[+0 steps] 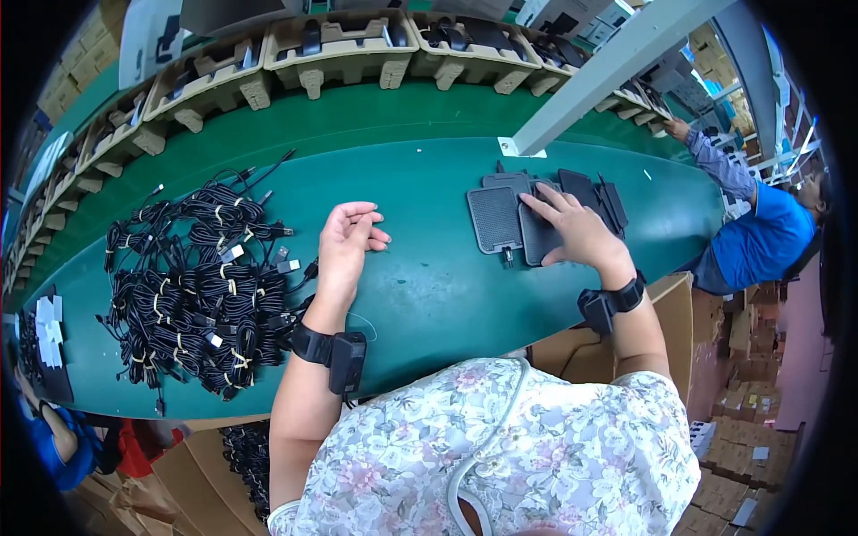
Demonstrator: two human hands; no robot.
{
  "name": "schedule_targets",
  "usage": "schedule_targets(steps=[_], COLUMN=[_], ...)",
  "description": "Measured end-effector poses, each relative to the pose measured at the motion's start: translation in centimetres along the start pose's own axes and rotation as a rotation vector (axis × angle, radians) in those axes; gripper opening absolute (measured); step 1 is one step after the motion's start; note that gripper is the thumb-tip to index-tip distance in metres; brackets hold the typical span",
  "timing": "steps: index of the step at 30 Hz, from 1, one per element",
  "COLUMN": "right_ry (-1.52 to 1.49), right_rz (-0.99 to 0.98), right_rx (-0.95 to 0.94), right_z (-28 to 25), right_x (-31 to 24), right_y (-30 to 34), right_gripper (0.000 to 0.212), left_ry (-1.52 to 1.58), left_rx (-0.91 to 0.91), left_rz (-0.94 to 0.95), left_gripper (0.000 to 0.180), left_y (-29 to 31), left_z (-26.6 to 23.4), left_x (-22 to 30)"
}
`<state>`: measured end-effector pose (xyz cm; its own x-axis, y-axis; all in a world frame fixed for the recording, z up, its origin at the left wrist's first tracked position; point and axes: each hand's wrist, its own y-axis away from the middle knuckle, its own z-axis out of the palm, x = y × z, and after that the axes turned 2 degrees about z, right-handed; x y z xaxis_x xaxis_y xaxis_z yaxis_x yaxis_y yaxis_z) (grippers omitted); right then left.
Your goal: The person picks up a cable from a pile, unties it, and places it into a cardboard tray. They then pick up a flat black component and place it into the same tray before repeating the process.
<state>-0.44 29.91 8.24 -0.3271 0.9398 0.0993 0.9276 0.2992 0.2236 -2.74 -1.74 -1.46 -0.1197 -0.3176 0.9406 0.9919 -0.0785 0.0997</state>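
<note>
My left hand point(349, 239) hovers over the green table with its fingers loosely bent and apart, and nothing shows in it. To its left lies a big heap of black cables point(192, 286), coiled and bound with pale ties, some showing silver plugs. My right hand point(576, 228) has its fingers spread, the tips resting on a flat black panel point(534, 239). Partly under that panel is a textured black panel point(493, 219) with a small connector at its lower edge. More black panels point(581, 189) lie just beyond and to the right of my right hand.
Moulded brown trays point(344, 61) with black devices line a green conveyor point(375, 112) behind the table point(420, 295). A grey metal post point(590, 85) rises from the table's far edge. A co-worker in blue point(769, 237) reaches toward the trays at right. Cardboard boxes point(201, 482) sit below.
</note>
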Motion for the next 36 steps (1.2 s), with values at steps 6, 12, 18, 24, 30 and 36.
schedule_targets(steps=[6,12,18,24,30,36], right_ry=[-0.078,-0.079,-1.481,-1.110,-0.631,-1.043], right_rz=[0.036,-0.182,-0.104,-0.234,-0.448,-0.344], right_rx=[0.016,0.124,0.205,0.266,0.321,0.525], right_z=[1.0,-2.0,-4.0,-0.8,-3.5,-5.4], right_x=[-0.3,-0.9,-6.8,-9.7,-10.6,-7.8], right_y=[-0.4,-1.8,-5.1,-9.0,-11.6,-19.6], right_gripper=[0.090,0.046,0.016,0.028,0.026,0.018], left_ry=[-0.015,-0.032,-0.034,0.129,-0.073,0.062], left_rx=[0.006,-0.041,-0.311,-0.203,-0.243,-0.095], left_rz=[0.030,0.007,0.053,0.046,-0.067,-0.026], left_gripper=[0.016,0.019,0.038,0.035,0.024,0.023], left_y=[-0.1,0.1,1.1,2.0,1.1,0.3], left_z=[-0.1,-0.1,1.4,2.4,0.2,-0.3], left_x=[-0.2,-0.2,-0.1,1.7,0.6,0.3])
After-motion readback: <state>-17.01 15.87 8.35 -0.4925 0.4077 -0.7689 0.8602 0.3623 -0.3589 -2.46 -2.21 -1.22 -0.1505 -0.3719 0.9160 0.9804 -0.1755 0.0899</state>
